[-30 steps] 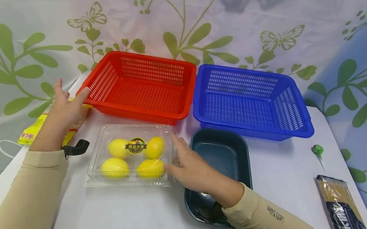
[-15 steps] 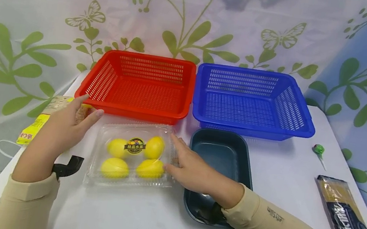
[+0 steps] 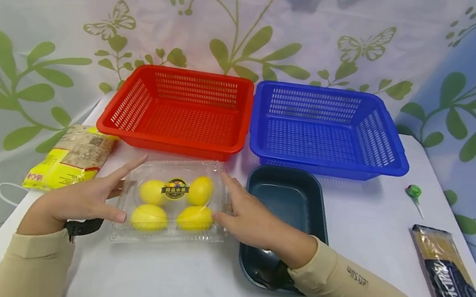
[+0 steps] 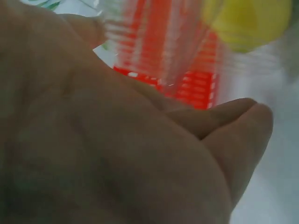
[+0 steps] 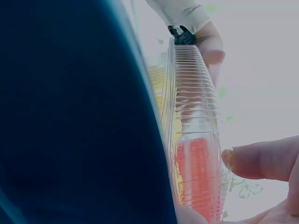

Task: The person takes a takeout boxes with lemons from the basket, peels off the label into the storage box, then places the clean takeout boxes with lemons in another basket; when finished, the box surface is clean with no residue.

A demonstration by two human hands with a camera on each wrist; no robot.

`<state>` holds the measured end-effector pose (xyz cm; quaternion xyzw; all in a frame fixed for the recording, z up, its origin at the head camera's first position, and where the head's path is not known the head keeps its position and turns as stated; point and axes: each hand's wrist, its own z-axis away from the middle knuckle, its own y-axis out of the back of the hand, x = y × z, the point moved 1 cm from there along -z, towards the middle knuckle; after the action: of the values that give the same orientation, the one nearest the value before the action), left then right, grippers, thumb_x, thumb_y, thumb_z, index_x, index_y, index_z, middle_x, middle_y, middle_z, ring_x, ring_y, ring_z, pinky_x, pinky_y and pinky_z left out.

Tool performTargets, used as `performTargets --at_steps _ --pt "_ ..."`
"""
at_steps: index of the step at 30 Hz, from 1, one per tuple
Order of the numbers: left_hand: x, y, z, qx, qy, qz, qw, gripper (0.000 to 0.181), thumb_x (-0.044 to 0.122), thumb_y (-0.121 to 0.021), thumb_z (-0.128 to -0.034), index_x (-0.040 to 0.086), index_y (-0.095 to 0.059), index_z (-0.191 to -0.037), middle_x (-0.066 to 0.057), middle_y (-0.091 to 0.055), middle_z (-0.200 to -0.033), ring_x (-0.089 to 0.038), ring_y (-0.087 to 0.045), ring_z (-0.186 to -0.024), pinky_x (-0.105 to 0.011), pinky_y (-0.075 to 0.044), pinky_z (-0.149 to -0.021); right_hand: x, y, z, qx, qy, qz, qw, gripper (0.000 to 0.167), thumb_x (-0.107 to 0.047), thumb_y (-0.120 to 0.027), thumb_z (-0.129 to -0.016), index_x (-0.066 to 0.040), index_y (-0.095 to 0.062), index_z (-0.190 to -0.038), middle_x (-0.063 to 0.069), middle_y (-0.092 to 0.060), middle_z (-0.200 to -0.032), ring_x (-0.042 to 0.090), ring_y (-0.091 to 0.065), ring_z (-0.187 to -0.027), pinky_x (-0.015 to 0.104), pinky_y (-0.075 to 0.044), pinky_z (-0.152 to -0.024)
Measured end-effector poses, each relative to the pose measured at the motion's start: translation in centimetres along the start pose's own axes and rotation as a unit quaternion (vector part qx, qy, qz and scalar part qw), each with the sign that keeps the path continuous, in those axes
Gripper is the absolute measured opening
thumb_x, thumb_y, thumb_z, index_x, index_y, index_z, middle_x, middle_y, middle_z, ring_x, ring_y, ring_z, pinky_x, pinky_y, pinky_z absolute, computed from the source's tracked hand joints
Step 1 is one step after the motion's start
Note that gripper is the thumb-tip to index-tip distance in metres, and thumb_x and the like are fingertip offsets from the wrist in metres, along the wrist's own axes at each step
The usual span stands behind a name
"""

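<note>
A clear plastic fruit box (image 3: 180, 165) with a dark label holds several yellow lemons (image 3: 200, 191) on the white table. My left hand (image 3: 83, 197) is at the box's left side, thumb and fingers spread around that edge. In the left wrist view its fingers (image 4: 243, 135) look straight beside the blurred box; firm contact is unclear. My right hand (image 3: 251, 217) rests against the box's right side, fingers extended, thumb at the lid's edge. In the right wrist view, the thumb (image 5: 261, 159) meets the ridged box wall (image 5: 196, 112).
Behind the box stand a red basket (image 3: 173, 148) and a blue basket (image 3: 323, 167). A dark teal tray (image 3: 284, 207) lies under my right forearm. A yellow snack bag (image 3: 75, 157) is at left; a green lollipop (image 3: 413, 191) and a pasta pack (image 3: 452, 288) lie at right.
My left hand has come down and rightward from above the snack bag to the fruit box's left edge, uncovering the bag. The right hand and the box have stayed in place.
</note>
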<state>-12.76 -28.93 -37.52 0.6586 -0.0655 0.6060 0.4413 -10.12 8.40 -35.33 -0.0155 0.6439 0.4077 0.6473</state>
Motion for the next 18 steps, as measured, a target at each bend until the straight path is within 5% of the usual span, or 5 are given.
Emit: performTargets --at_steps 3,9,13,18 --pt "-0.2 -0.4 -0.1 -0.004 0.012 0.007 0.9999 0.129 0.011 -0.090 -0.0841 0.034 0.005 -0.170 -0.002 0.006 -0.174 -0.055 -0.019 -0.150 -0.021 -0.033 -0.112 0.0 0.1 0.0 0.001 -0.002 -0.007 1.0000 0.090 -0.017 -0.070 -0.102 -0.012 -0.011 -0.170 0.005 -0.016 -0.173 0.027 -0.023 -0.155 0.055 -0.031 -0.118" --pt "-0.7 -0.5 -1.0 0.008 0.032 0.003 0.9994 0.126 0.018 -0.089 -0.0859 0.038 0.004 -0.169 0.003 0.009 -0.174 -0.053 -0.015 -0.152 -0.068 -0.025 -0.115 0.1 0.1 0.1 0.011 -0.010 -0.022 0.9996 0.090 -0.017 -0.070 -0.101 -0.013 -0.013 -0.170 0.006 -0.021 -0.172 0.030 -0.031 -0.152 0.058 -0.035 -0.114" --pt "-1.2 -0.6 -1.3 0.017 0.045 0.023 0.9986 0.123 0.019 -0.088 -0.0859 0.044 -0.001 -0.169 0.007 0.005 -0.174 -0.043 0.000 -0.156 -0.074 -0.019 -0.115 0.1 0.1 0.0 0.009 -0.014 -0.030 0.9994 0.091 -0.018 -0.071 -0.101 -0.014 -0.012 -0.170 0.006 -0.020 -0.172 0.031 -0.033 -0.151 0.059 -0.037 -0.113" --pt "-2.1 -0.8 -1.7 0.031 0.021 0.062 0.9974 0.116 0.014 -0.085 -0.0856 0.040 -0.009 -0.169 0.006 0.000 -0.174 -0.031 0.009 -0.156 -0.075 -0.009 -0.116 0.1 0.1 -0.1 0.007 -0.016 -0.026 0.9995 0.092 -0.019 -0.071 -0.101 -0.014 -0.010 -0.170 0.008 -0.020 -0.173 0.033 -0.037 -0.149 0.059 -0.038 -0.112"
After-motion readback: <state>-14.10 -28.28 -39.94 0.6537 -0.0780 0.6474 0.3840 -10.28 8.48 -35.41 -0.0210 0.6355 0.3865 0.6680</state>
